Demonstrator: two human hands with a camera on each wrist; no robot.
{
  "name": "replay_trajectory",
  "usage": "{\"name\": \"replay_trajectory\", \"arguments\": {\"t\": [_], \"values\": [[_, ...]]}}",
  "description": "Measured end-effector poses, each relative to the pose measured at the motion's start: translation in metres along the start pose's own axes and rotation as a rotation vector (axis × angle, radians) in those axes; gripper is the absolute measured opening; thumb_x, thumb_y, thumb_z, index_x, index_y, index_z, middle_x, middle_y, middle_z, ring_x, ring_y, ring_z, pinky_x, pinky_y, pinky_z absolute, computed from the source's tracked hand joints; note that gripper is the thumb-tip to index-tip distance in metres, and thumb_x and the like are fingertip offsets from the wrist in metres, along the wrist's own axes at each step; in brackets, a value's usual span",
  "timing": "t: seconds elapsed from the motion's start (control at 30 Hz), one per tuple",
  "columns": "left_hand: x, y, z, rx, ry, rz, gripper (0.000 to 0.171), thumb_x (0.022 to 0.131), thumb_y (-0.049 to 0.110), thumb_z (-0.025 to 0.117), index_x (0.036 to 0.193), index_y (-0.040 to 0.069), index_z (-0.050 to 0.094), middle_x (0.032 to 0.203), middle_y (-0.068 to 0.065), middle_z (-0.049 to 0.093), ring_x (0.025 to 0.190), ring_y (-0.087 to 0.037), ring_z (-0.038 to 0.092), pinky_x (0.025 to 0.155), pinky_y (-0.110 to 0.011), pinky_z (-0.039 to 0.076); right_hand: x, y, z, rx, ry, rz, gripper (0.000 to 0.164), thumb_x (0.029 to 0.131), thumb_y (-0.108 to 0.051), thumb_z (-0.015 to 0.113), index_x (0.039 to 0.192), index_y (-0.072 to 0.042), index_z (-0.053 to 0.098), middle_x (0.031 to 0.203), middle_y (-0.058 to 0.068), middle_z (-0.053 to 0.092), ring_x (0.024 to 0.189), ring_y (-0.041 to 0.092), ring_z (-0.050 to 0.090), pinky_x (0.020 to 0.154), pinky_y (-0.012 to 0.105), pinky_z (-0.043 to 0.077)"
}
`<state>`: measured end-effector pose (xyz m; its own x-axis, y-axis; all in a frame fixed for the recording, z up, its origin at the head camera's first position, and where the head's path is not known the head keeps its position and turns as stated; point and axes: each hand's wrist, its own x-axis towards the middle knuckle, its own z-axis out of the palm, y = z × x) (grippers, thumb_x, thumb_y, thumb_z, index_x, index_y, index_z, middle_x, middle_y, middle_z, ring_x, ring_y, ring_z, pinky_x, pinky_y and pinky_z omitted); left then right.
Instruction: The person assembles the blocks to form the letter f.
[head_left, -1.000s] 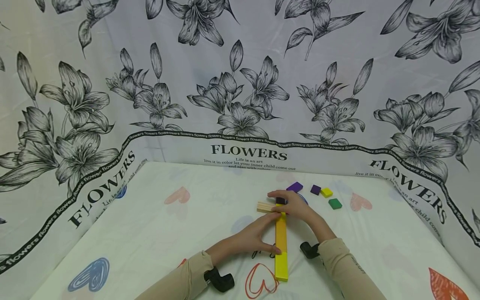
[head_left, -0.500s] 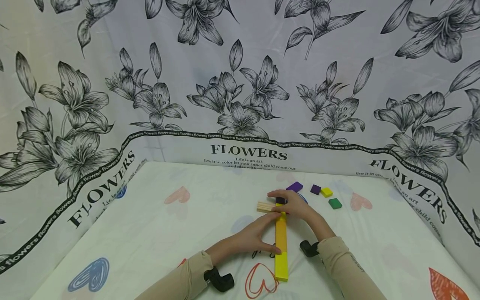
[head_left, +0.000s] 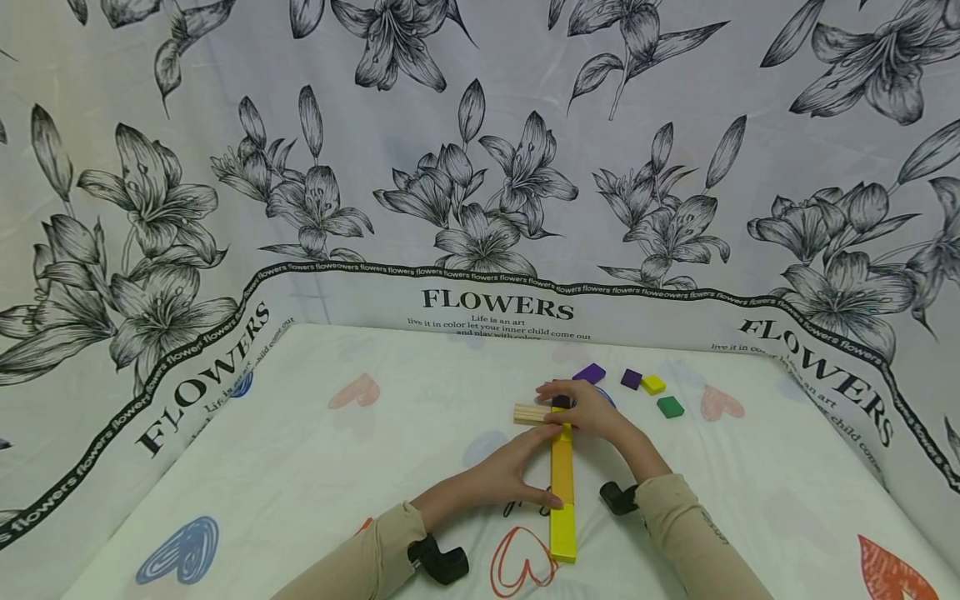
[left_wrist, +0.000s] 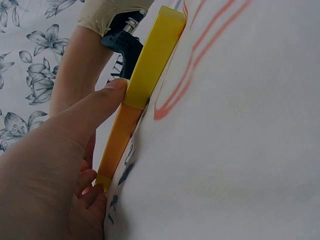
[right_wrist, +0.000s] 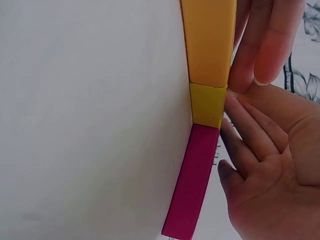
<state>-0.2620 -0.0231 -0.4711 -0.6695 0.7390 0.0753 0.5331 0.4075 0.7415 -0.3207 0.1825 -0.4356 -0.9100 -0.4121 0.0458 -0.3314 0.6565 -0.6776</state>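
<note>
Left hand [head_left: 491, 479] and right hand [head_left: 594, 410] at a row of smooth blocks [head_left: 562, 483]

On the far left, a scribbled blue heart [head_left: 180, 548] is printed on the soft, slightly creased white cloth [head_left: 300, 467]. Next come a wrinkled beige sleeve [head_left: 367, 550] and a black wrist clip [head_left: 441, 560]. The left hand is spread wide, its thumb touching the row where the yellow block [head_left: 562, 533] meets the orange block [head_left: 562, 467], its fingers by the small yellow block [right_wrist: 207, 105] beyond.

Pale, grooved wooden pieces [head_left: 528, 414] lie just left of the row's far end. The row runs straight away from the person on the cloth, flat-faced and sharp-edged; a magenta block [right_wrist: 190, 182] touches the small yellow one. The right hand arches over that end, beside a dark block [head_left: 560, 402]; whether it pinches anything, I cannot tell.

Farther right lie a purple slab [head_left: 590, 373], a dark purple cube [head_left: 632, 379], a stubby yellow piece [head_left: 653, 384] and a green piece [head_left: 671, 407].
</note>
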Motion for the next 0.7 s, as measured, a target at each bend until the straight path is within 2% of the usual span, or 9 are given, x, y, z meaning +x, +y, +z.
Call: {"name": "replay_trajectory", "arguments": {"t": [0.17, 0.43, 0.57, 0.7], "values": [[0.0, 0.001, 0.0, 0.003, 0.0, 0.004, 0.096, 0.081, 0.046, 0.076, 0.156, 0.022, 0.021, 0.164, 0.004, 0.02, 0.151, -0.019, 0.023, 0.122, -0.048, 0.028, -0.001, -0.001, 0.0, 0.001, 0.023, 0.006, 0.04, 0.085, -0.016, 0.075, 0.124, -0.01, 0.066, 0.111, 0.005, 0.074, 0.138, 0.035, 0.044, 0.115, 0.06, 0.033], [-0.001, 0.0, 0.0, 0.006, -0.001, 0.005, 0.096, 0.081, 0.047, 0.076, 0.156, 0.022, 0.021, 0.164, 0.003, 0.021, 0.15, -0.019, 0.024, 0.122, -0.047, 0.028, -0.001, 0.0, 0.002, -0.026, 0.056, -0.004, 0.036, 0.083, -0.016, 0.077, 0.118, -0.01, 0.069, 0.104, 0.003, 0.075, 0.125, 0.032, 0.056, 0.109, 0.056, 0.042], [0.0, 0.0, 0.0, 0.001, 0.002, 0.007, 0.096, 0.081, 0.046, 0.077, 0.156, 0.022, 0.021, 0.163, 0.003, 0.023, 0.15, -0.018, 0.025, 0.122, -0.047, 0.028, -0.002, -0.001, -0.001, -0.001, 0.082, -0.013, 0.038, 0.086, -0.016, 0.074, 0.123, -0.008, 0.066, 0.114, 0.007, 0.072, 0.124, 0.033, 0.056, 0.109, 0.057, 0.041], [0.0, 0.0, 0.0, 0.013, 0.007, 0.011, 0.096, 0.08, 0.046, 0.077, 0.155, 0.02, 0.023, 0.162, 0.002, 0.025, 0.149, -0.018, 0.027, 0.122, -0.044, 0.028, -0.001, 0.001, -0.008, 0.017, 0.194, 0.05, 0.042, 0.09, -0.02, 0.071, 0.13, -0.01, 0.061, 0.135, 0.011, 0.061, 0.136, 0.036, 0.045, 0.114, 0.061, 0.033]]}}
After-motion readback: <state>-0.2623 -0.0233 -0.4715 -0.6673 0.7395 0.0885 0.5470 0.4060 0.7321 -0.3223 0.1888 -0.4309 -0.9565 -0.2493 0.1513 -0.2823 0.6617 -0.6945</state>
